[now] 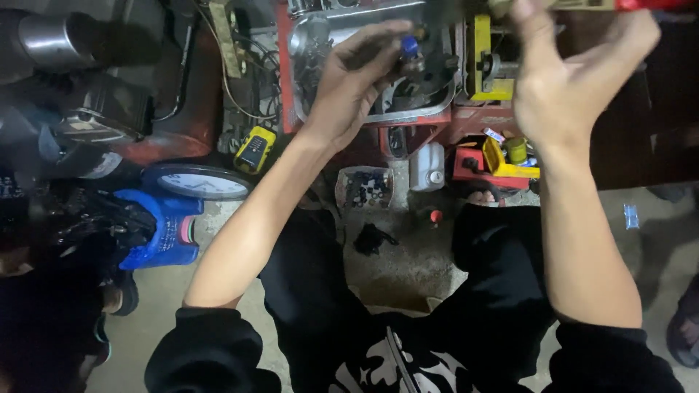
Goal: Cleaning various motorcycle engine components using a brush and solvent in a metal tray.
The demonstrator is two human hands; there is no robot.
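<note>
The concrete floor (408,269) carries a blue container (164,229), a round clock (200,182), a yellow meter (255,149), a small tray (364,188) of dark parts, a white bottle (426,167) and a black rag (373,239).

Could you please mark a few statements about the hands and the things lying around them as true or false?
1. The left hand pinches a small part with a blue tip. True.
2. The right hand rests flat on the floor. False: it is raised near the top of the view, fingers spread.
3. A round white clock face lies to the left of the left forearm. True.
4. The small tray of dark parts sits on top of the blue container. False: it lies on the floor between the forearms, apart from the container.
5. A yellow handheld meter lies near the clock face. True.
</note>
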